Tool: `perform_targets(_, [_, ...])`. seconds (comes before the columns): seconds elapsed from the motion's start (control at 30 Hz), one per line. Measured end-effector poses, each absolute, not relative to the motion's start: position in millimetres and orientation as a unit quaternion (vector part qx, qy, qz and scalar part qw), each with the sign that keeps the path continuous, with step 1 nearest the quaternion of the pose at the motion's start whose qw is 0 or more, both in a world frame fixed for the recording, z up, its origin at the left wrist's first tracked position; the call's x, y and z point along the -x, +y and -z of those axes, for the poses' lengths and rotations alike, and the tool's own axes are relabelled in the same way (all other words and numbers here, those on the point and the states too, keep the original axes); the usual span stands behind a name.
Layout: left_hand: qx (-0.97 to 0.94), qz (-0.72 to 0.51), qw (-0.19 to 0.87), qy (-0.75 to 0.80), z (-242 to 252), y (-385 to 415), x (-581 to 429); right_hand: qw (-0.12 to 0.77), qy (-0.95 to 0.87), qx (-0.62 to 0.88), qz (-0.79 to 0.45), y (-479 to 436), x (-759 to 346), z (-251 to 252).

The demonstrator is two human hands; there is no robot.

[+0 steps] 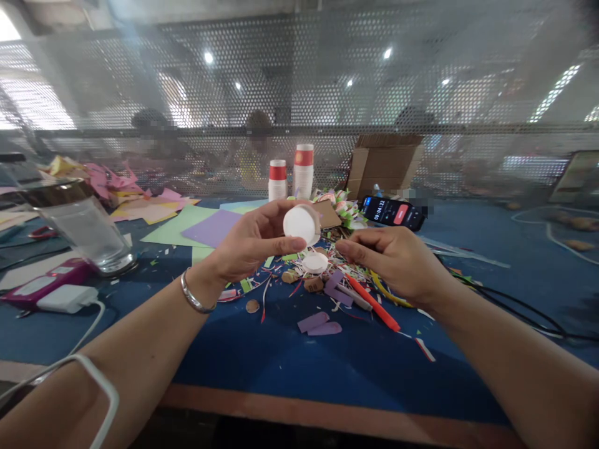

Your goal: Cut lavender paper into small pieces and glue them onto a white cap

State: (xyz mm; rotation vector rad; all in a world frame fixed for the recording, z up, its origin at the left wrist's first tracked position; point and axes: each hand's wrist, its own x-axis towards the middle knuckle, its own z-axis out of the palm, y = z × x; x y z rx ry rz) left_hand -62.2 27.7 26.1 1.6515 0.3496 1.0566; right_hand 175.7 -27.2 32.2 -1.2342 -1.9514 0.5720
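Note:
My left hand (253, 240) is raised over the blue table (290, 362) and pinches a small round white container (300, 224) between thumb and fingers, its flat end turned toward me. A silver bangle sits on that wrist. My right hand (390, 259) hovers just right of it, fingers loosely curled and pointing left, with nothing visible in them. Below the container a round white lid (315, 262) lies on a heap of paper scraps (322, 280). An orange pen (373, 302) and purple paper bits (319, 323) lie by the right hand.
A glass of water (88, 231), a magenta case (42, 284) and a white charger (68, 298) stand at left. Coloured paper sheets (196, 226), two white bottles with red bands (292, 171), paper flowers (339, 206), a phone with a timer (392, 212) and a cardboard box (384, 165) lie before a mesh screen.

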Motion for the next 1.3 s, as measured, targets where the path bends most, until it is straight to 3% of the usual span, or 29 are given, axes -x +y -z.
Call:
perform_targets(0.23, [-0.646, -0.421, 0.617, 0.159, -25.5, 29.5, 62.9, 0.366, -0.767, 0.483, -0.211, -25.4, -176.3, -30.4])
perform_targets(0.67, [-0.688, -0.448, 0.55, 0.15, -22.4, 33.1, 62.5, 0.356, -0.766, 0.507, -0.171, -25.5, -179.5, -30.2])
perform_targets(0.87, [-0.715, -0.42, 0.54, 0.144, -21.5, 31.3, 61.7, 0.379, -0.756, 0.514, -0.147, -27.6, -179.8, -31.8])
perform_targets(1.3, [-0.747, -0.385, 0.518, 0.16, -23.8, 23.7, 61.2, 0.34, -0.777, 0.516, -0.12, -24.9, -180.7, -30.4])
